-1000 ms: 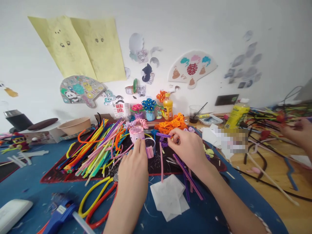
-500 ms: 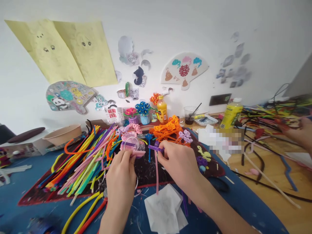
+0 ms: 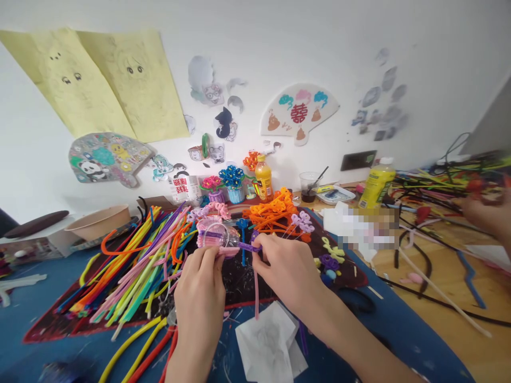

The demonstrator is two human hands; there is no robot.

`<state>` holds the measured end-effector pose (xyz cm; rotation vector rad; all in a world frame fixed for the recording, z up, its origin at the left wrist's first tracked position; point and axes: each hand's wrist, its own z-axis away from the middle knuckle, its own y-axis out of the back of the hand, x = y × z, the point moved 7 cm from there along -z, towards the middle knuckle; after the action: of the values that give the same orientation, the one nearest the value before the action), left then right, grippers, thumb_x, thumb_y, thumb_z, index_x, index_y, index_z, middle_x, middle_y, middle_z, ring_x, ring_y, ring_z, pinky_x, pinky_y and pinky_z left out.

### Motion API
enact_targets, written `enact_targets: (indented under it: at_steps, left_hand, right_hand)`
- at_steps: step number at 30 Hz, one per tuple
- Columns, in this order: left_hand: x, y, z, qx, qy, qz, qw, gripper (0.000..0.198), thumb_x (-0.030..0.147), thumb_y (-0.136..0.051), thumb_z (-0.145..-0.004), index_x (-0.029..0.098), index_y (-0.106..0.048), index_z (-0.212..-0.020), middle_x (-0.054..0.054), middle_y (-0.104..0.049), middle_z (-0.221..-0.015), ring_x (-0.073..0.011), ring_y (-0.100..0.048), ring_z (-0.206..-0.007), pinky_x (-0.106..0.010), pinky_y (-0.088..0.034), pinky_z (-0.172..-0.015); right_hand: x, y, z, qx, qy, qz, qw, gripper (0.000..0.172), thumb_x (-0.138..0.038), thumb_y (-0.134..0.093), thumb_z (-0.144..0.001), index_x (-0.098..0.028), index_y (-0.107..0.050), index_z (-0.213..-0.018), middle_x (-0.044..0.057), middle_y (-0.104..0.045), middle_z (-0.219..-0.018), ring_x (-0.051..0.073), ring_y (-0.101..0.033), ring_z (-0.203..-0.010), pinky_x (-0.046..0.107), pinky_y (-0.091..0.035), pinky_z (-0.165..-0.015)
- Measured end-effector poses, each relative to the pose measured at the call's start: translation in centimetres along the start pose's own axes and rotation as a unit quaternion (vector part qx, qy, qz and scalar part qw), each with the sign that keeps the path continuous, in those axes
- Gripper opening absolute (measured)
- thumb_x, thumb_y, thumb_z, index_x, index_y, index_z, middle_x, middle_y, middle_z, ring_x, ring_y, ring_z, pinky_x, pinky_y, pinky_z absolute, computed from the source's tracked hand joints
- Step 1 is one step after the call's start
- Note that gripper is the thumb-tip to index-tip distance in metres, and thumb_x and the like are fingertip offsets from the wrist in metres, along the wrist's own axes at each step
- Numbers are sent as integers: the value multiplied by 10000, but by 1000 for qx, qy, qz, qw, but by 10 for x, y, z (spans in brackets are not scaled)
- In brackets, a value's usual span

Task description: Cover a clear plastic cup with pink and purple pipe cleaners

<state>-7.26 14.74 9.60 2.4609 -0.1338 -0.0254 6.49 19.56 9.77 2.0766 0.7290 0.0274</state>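
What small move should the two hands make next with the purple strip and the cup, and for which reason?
Perhaps the right hand should bring the purple strip gently along the cup: the left hand holds the cup tipped, part of its clear wall shows bare, and the strip's end lies close to it, though whether they touch is unclear.

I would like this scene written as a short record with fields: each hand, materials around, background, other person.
Left hand: holds a clear cup with pink strips on it
Right hand: pinches a purple piece beside the cup
Left side: pile of coloured pipe cleaners
Beyond right hand: orange pieces
Near front: white paper
At wall: blue flowers, orange drink bottle
Far right: another person's hand, blurred
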Motion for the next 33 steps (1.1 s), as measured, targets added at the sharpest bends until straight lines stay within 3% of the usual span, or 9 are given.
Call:
enact_targets:
  at_steps: [7,16,27,33]
  left_hand:
    - [10,1,1,16,-27,18,999,119,147,-497,-935,147,-608,-980,-63,-663,-926,-205,-618,-834,-280,-466,-704]
    - [25,-5,5,-13,-78,35,996,134,102,-513,-916,145,-583,-1022,-63,-649,-967,-217,-590,-871,-303,-455,-736]
    - [25,-9,7,-33,-78,53,995,146,78,-506,-910,144,-573,-1021,-60,-625,-980,-207,-563,-875,-295,-452,-735]
    - [18,-8,2,-39,-41,120,991,149,80,-472,-928,164,-580,-986,-40,-627,-924,-186,-548,-836,-280,-440,-723]
  right_hand:
    - [-5,-2,2,-6,17,-28,999,63,-162,-616,-835,-194,-657,-800,-11,-685,-679,172,-658,-610,286,-250,-507]
    - [-5,-2,0,7,17,-85,996,7,-187,-657,-828,-192,-658,-823,-13,-690,-700,164,-661,-642,268,-333,-559]
    - [-4,-4,0,-2,31,-124,992,51,-233,-672,-884,-190,-660,-858,2,-707,-728,175,-669,-651,263,-385,-589]
    - [8,-4,-5,-17,-3,-243,970,106,-137,-742,-811,-203,-674,-859,-17,-714,-763,158,-665,-703,250,-426,-652]
